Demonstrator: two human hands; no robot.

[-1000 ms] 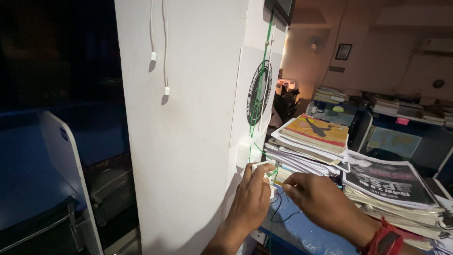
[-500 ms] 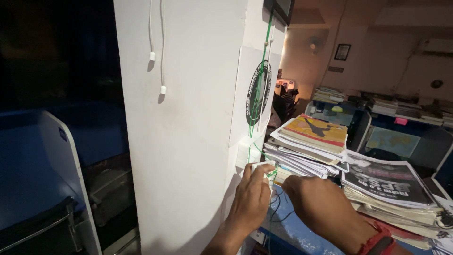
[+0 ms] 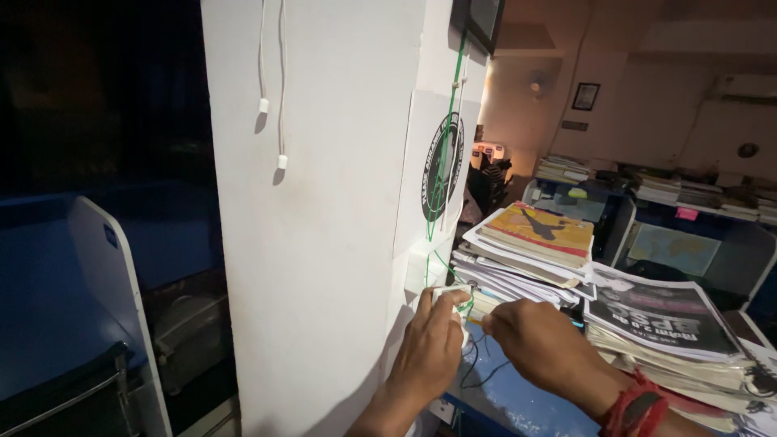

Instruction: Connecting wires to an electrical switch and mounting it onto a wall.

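Left hand [image 3: 426, 352] fingers [image 3: 441, 307] curled and pinching a small white plug [image 3: 451, 292] at the white pillar's [image 3: 324, 243] corner. Right hand [image 3: 538, 344] fingertips pressed together just beside it, on thin cords [image 3: 477, 364]. Green string [image 3: 443, 162] above; stacked books [image 3: 526, 251] along the blue desk's [image 3: 518, 405] edge.

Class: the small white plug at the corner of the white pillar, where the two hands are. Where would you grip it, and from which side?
Probably pinch the white plug by its short sides, coming from the open right, since the pillar backs it and the left hand already covers its near side.
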